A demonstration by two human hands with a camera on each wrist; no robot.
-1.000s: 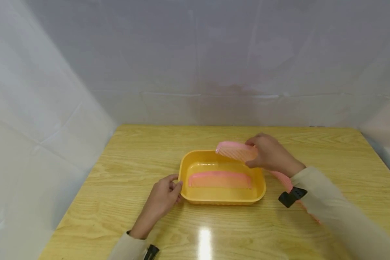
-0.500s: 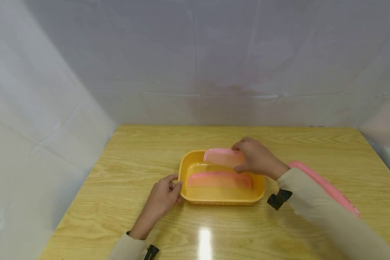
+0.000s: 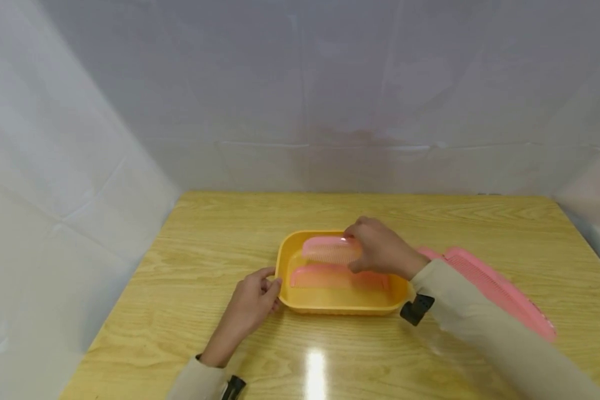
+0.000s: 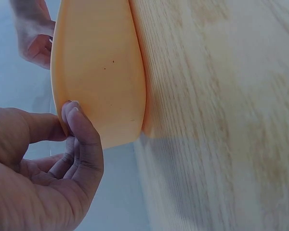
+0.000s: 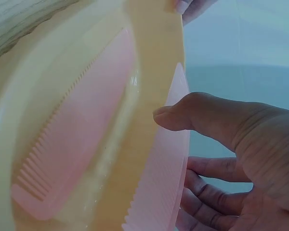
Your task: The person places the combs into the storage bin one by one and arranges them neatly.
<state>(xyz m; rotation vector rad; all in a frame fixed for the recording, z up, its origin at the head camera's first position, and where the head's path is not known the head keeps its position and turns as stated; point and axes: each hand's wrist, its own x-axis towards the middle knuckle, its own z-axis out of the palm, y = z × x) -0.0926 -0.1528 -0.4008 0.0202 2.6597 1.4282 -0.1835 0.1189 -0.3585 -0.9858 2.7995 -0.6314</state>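
Observation:
A yellow plastic basin (image 3: 342, 309) stands on the table, and my left hand (image 3: 250, 303) pinches its left rim between thumb and fingers. The left wrist view shows that grip close up on the basin's outer wall (image 4: 101, 62). With thumb on one face and fingers behind, my right hand (image 3: 380, 248) holds a pink comb (image 3: 327, 250) inside the basin's far side, teeth toward me. Flat on the basin floor lies another pink comb (image 3: 310, 276); the right wrist view shows this lying comb (image 5: 86, 125) apart from the held one.
More pink combs (image 3: 500, 286) lie on the wooden table (image 3: 180, 266) to the right, partly covered by the right sleeve (image 3: 485, 328). White sheeting (image 3: 300, 100) hangs behind the table and on both sides. A dark strap (image 3: 417, 309) sits at the right wrist.
My right hand has carried the held comb left and down, from above the basin's far right rim into the basin. The left hand stays on the rim. More of the table combs show.

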